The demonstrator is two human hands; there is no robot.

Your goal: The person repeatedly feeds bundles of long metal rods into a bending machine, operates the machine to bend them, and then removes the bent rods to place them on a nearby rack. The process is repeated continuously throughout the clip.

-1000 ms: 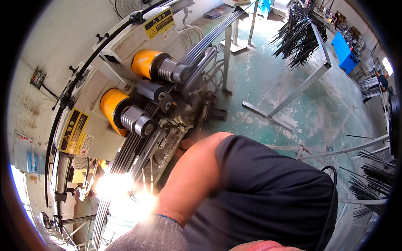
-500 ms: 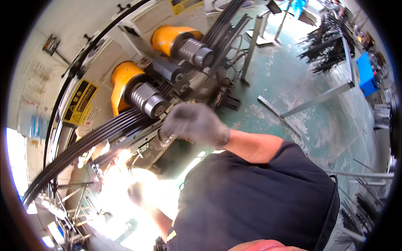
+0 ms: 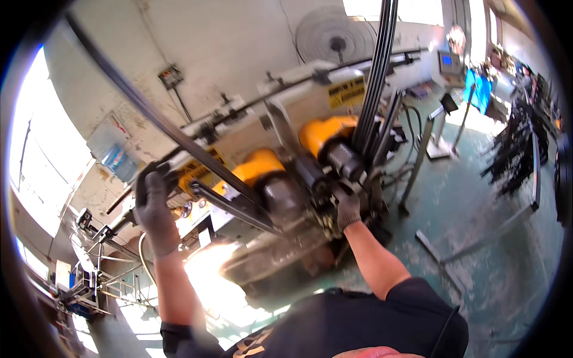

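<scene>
My left hand [image 3: 156,212], in a grey work glove, is raised at the left of the machine. Its fingers curl at a dark part I cannot make out. Just right of it, a long dark metal tube [image 3: 143,107] slants from the upper left down to the rollers; a second tube [image 3: 233,207] slants below it. My right hand [image 3: 347,209], also gloved, is at the middle of the bending machine, under the right ridged roller [image 3: 344,161]. Its fingertips are lost among dark parts. The left roller [image 3: 282,194] has an orange housing [image 3: 259,164].
Several dark tubes [image 3: 377,77] rise from beside the right roller. A fan [image 3: 338,45] is by the back wall. At the right, a metal frame [image 3: 489,235] stands on the green floor near a heap of dark bars [image 3: 516,149]. A control box [image 3: 449,62] is at the far right.
My view has turned up and left. My left hand has risen from the bright glare to beside the tubes, and my right hand has reached forward to the machine. The tubes now slant toward the upper left.
</scene>
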